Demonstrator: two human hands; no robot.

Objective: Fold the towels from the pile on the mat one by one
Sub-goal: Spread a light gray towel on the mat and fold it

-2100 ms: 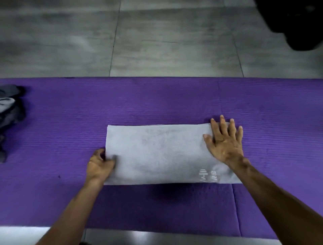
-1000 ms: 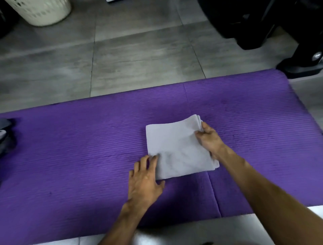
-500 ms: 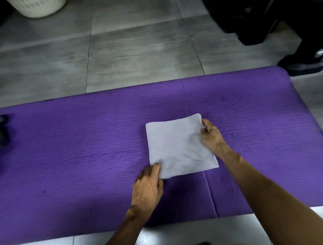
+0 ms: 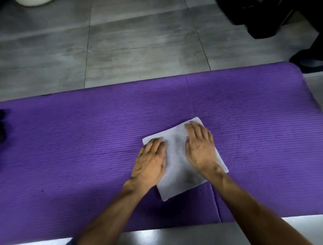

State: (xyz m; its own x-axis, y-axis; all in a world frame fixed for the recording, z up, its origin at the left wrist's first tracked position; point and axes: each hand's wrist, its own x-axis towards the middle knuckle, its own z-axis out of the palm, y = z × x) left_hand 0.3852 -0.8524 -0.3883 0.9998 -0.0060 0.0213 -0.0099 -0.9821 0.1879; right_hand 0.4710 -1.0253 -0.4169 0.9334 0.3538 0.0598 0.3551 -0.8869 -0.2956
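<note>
Folded towel (image 4: 176, 176) is laid flat on the mat (image 4: 87, 139), right of centre. Left hand (image 4: 150, 160) and right hand (image 4: 201, 150) are placed on top, side by side — a strip of towel is left between them. Floor (image 4: 139, 43) is seen behind the mat.

Towel (image 4: 178, 167): left and right parts hidden under left hand (image 4: 150, 160) and right hand (image 4: 201, 150). Fingers (image 4: 192, 129) motion-blurred. Far left of towel, dark heap (image 4: 3, 125) cut by frame edge, unidentifiable. Beyond towel, white object (image 4: 31, 1) cropped at top.
</note>
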